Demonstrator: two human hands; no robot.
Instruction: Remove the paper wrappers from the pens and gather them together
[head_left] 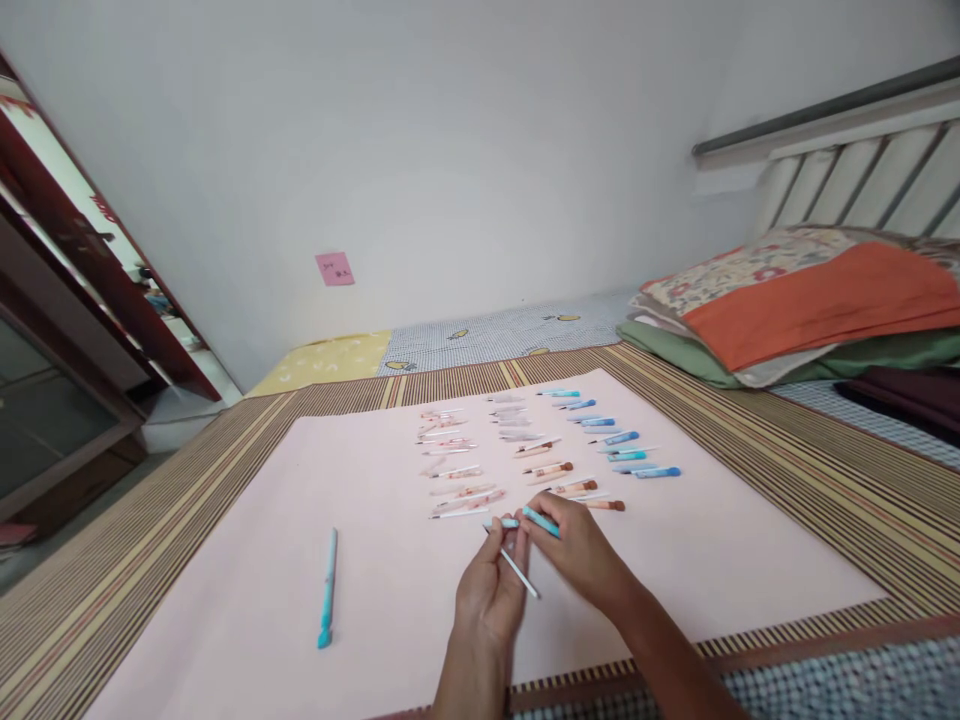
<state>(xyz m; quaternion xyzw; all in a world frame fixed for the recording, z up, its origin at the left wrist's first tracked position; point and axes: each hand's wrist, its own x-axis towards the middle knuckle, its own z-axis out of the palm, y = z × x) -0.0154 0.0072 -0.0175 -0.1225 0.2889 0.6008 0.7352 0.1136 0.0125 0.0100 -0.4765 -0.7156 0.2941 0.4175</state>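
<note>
My left hand [491,590] is closed in a pinch on a thin white pen refill [519,575] with a small teal tip piece at its upper end. My right hand [577,550] pinches a teal pen barrel [541,521] close beside it. Both hands hover over a pale pink sheet [375,580]. Just beyond them lie rows of taken-apart pens: pink parts [454,470] on the left, clear and brown parts [551,470] in the middle, blue parts [622,440] on the right. One whole teal pen [328,588] lies alone to the left.
The pink sheet rests on a striped woven mat [825,470] on a bed. Folded bedding and an orange pillow [810,300] are stacked at the right. A white wall with a pink note [334,268] stands behind. A dark wooden cabinet [67,330] is on the left.
</note>
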